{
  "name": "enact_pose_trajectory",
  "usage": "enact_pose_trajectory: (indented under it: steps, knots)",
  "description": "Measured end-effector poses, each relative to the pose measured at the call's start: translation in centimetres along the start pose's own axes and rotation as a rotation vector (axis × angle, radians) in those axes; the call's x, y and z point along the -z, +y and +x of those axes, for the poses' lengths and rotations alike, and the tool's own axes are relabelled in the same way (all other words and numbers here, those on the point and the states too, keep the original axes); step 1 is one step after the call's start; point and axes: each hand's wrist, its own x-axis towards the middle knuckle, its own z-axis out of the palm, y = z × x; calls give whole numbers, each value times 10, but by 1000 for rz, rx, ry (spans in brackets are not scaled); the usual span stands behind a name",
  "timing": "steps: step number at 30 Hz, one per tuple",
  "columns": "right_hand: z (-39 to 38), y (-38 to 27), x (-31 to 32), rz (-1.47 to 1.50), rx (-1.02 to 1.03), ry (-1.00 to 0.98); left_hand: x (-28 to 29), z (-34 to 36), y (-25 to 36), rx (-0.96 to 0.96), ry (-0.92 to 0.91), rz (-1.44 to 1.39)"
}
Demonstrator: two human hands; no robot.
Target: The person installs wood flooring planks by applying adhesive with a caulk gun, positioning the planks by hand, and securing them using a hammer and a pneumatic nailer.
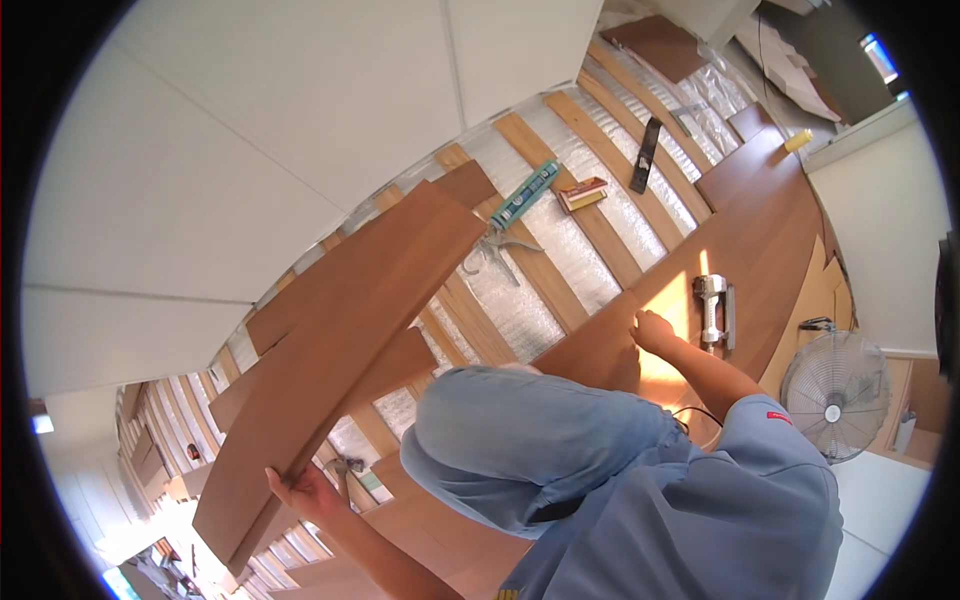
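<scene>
My left hand (308,494) is closed around the edge of a long brown floorboard (360,330), which slants up and away at the left. It overlies other brown boards (400,360). Kneeling, I rest my closed right hand (655,331) on the laid brown flooring (760,210) near its edge. What its fingers hold, if anything, is hidden. Just right of that hand lies a silver-white nail gun (711,308). Ahead, a caulking gun (495,245) with a teal tube (525,195) sits across the wooden battens (540,150), beside an open small box (582,195).
A black flat bar (646,155) lies on the battens, with silvery foil (500,300) between them. To the right stands a wire-caged fan (835,395). A hammer (345,470) lies near my left forearm. White wall panels (250,130) border the far left.
</scene>
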Motion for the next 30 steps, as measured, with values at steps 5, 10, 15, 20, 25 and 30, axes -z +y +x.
enact_pose_trajectory:
  steps: [5, 10, 15, 20, 25, 30]
  knots:
    - [19, 71, -83, 278, -150, -40, 21, 27, -81, 94, 0, -3]
    - [10, 52, -42, 489, -41, -316, 38, 14, -137, 136, 115, 10]
    - [10, 115, -12, 552, 46, -281, 23, 26, -248, 183, 21, 173]
    - [25, 107, -38, 468, 86, 158, -35, 45, -353, 354, -63, 15]
    - [69, 82, 3, 373, 303, -150, -52, 100, -423, 300, -48, 36]
    - [108, 68, 0, 336, 347, -89, -65, 122, -492, 328, 123, 186]
